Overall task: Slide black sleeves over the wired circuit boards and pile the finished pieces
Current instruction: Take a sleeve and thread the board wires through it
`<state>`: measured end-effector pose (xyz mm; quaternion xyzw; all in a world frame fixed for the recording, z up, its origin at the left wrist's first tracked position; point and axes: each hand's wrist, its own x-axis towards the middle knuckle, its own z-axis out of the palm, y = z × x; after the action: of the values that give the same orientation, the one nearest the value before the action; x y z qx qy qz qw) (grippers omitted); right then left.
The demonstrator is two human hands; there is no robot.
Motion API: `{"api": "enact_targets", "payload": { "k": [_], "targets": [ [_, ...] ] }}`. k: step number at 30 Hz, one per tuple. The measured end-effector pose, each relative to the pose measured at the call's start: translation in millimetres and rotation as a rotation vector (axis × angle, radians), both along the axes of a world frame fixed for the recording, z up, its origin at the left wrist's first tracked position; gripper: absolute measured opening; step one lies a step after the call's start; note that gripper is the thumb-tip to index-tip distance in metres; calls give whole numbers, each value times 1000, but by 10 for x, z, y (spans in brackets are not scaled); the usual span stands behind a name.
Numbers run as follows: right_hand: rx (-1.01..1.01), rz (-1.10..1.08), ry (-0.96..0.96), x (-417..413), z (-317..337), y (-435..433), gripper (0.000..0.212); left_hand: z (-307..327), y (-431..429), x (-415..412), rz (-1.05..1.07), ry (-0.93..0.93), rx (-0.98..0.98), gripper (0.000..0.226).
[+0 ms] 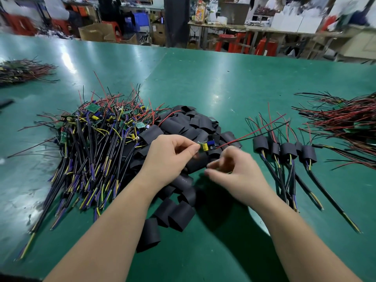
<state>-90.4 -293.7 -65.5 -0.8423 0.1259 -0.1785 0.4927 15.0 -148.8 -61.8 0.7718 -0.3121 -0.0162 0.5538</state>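
Green surface [223, 82] with the heap of black sleeves [183, 127] at centre, bare boards at 9 o'clock, finished pieces [284, 151] at 3 o'clock. The left hand [171, 155] pinches a wired circuit board [207, 145], its red and black leads running toward 2 o'clock. The right hand [234, 171], blurred, half-curled and apparently empty, hovers at the board's 5 o'clock, nearer the sleeves below.
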Motion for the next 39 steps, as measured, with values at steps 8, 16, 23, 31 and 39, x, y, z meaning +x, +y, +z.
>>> {"api": "enact_targets", "payload": {
  "k": [8,16,23,31,39],
  "targets": [
    [-577,512,138,-23,56,69,27,29,54,80,41,94,-12,19],
    [-677,409,150,-51,98,19,26,22,68,84,27,123,12,17],
    [-359,318,73,-141,180,-162,30,35,127,132,9,214,11,15],
    [610,7,-459,-200,381,-495,40,98,199,153,0,231,44,17],
    [788,-300,-596,-187,392,-650,27,124,186,93,-39,248,83,17]
  ]
}}
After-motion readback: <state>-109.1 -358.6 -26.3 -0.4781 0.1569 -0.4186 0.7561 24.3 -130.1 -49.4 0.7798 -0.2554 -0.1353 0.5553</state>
